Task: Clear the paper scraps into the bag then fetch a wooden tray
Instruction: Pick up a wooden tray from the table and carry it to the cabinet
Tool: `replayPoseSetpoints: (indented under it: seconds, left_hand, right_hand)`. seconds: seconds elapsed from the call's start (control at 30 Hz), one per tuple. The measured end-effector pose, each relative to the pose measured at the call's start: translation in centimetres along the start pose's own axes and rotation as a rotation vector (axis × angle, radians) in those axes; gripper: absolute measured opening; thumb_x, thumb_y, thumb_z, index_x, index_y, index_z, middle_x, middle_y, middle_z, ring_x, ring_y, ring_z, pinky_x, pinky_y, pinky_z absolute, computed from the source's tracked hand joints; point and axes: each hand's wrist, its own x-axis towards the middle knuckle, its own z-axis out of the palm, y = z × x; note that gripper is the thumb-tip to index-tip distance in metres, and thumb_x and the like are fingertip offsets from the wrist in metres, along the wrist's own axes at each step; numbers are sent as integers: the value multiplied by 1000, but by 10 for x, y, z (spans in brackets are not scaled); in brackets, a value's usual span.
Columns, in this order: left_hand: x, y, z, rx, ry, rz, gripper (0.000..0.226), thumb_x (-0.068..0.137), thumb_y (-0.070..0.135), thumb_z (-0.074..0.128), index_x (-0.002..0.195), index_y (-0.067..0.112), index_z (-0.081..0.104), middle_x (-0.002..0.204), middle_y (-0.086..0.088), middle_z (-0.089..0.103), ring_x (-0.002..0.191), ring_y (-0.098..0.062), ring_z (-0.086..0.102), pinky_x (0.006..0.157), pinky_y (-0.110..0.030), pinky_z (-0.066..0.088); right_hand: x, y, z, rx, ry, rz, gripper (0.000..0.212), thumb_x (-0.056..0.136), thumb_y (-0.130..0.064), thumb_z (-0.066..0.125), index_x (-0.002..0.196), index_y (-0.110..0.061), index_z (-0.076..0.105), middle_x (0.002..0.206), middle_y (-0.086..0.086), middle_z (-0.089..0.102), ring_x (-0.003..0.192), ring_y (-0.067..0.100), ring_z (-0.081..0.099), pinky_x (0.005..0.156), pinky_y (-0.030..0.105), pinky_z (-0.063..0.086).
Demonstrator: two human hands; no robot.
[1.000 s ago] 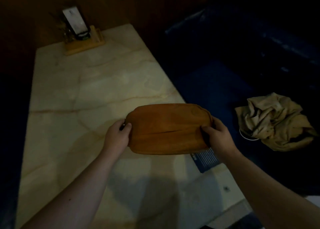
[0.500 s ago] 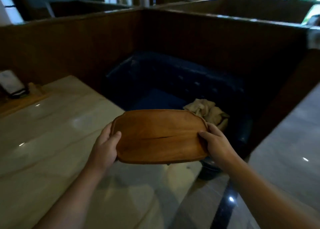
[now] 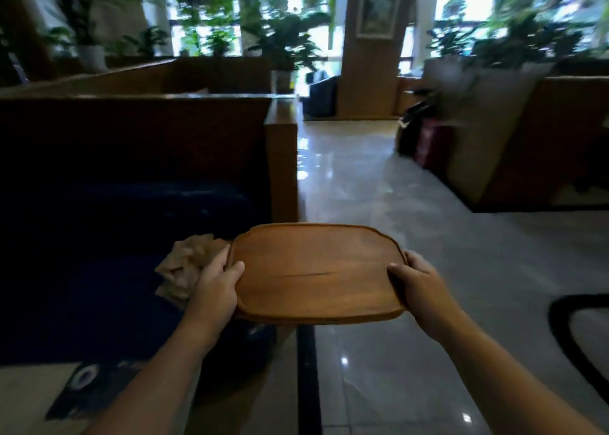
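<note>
A flat oval wooden tray [image 3: 314, 271] with a dark crack along its middle is held level in front of me, over the edge of the aisle floor. My left hand [image 3: 216, 286] grips its left end, thumb on top. My right hand [image 3: 417, 283] grips its right end the same way. A crumpled tan paper bag [image 3: 186, 265] lies on the dark blue booth seat [image 3: 99, 289], just left of and behind my left hand, partly hidden by it.
The marble table's corner [image 3: 23, 398] shows at the lower left. A tall wooden booth partition [image 3: 281, 158] stands ahead on the left. A glossy tiled aisle [image 3: 362, 187] runs ahead, with another wooden booth [image 3: 534, 144] and dark bags [image 3: 415, 128] on the right, plants and windows beyond.
The view has swung right and up from the marble table to the aisle. Both hands keep the same hold on the tray, which now hangs past the table beside the bag.
</note>
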Motion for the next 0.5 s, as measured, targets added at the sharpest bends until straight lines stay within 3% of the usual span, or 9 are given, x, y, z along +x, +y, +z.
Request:
replayPoseSetpoints:
  seconds: [0.07,0.17,0.23,0.33,0.4,0.5]
  left_hand:
    - [-1,9,56,-7,-87,24,33,99,10,41,126,27,48,102,10,61,88,-7,60,71,-25,47]
    - [-11,19,145,-9,-206,24,32,96,8,45,116,29,59,106,0,68,92,-19,65,82,-37,50]
    - [-23,24,206,-4,-303,21,31,94,7,47,107,30,64,104,-4,70,92,-21,66,82,-38,50]
    - [-44,31,289,32,-402,21,32,86,18,54,115,26,64,105,-7,70,96,-26,65,88,-44,49]
    - [-65,38,354,54,-483,38,28,87,18,52,109,28,66,96,-7,71,86,-28,65,76,-44,49]
    - [-95,45,436,29,-565,51,29,92,9,48,98,30,68,71,1,65,64,-21,57,56,-33,43]
  right_hand:
    - [-5,3,-56,20,88,-13,18,94,-9,49,107,-15,60,101,13,67,88,28,65,71,41,51]
    - [-20,13,-150,7,221,-24,24,94,-8,49,118,-10,55,101,12,66,85,27,63,68,40,49]
    - [-34,19,-213,9,309,-7,25,95,-9,49,119,-13,53,98,10,64,82,25,61,65,39,48]
    - [-51,29,-299,-56,391,26,23,95,-18,50,119,-19,51,87,6,61,69,20,58,54,29,45]
    - [-69,34,-361,-87,441,42,22,96,-24,49,118,-23,50,84,5,59,64,20,57,49,28,43]
    - [-96,39,-433,-53,548,62,21,97,-23,49,118,-24,51,100,9,64,86,28,65,68,40,51]
